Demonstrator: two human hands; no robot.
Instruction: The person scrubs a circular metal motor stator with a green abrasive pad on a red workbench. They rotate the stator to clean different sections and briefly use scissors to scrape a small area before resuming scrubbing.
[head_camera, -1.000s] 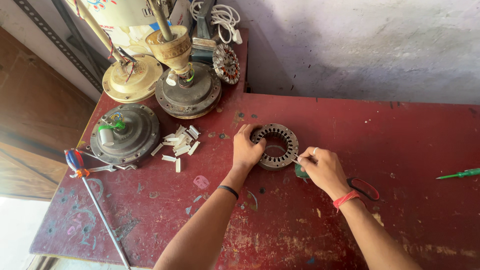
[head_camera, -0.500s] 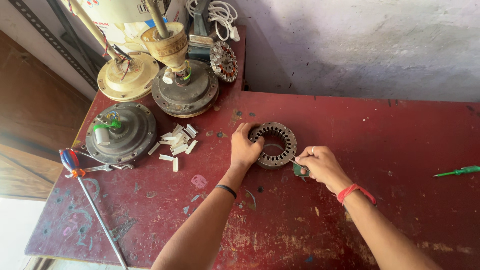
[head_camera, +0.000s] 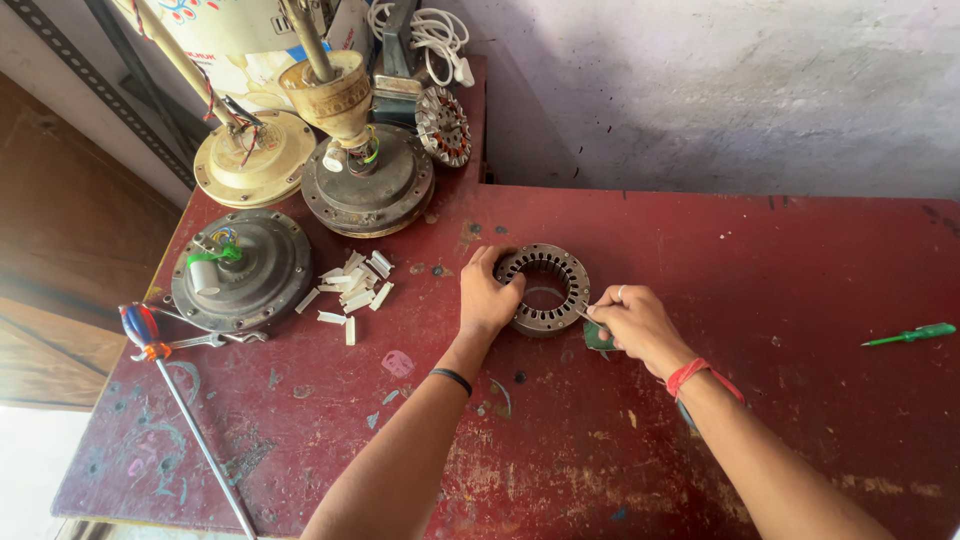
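Note:
A round slotted metal stator ring (head_camera: 547, 288) lies flat on the worn red table (head_camera: 620, 440). My left hand (head_camera: 487, 295) grips the ring's left rim and holds it down. My right hand (head_camera: 637, 325) is closed around a thin pointed tool whose tip touches the ring's right rim; a small green piece (head_camera: 597, 337) sits under that hand. A black band is on my left wrist, a red thread on my right.
Left of the ring lie several white slips (head_camera: 352, 285). Three ceiling-fan motor housings (head_camera: 241, 270) (head_camera: 368, 180) (head_camera: 255, 155) stand at the back left, a wound stator (head_camera: 443, 125) behind them. A long screwdriver (head_camera: 185, 405) lies front left, a green tester screwdriver (head_camera: 910, 335) far right.
Both hands stay on the ring; my right hand has shifted slightly along its right rim. The camera view has drifted a little.

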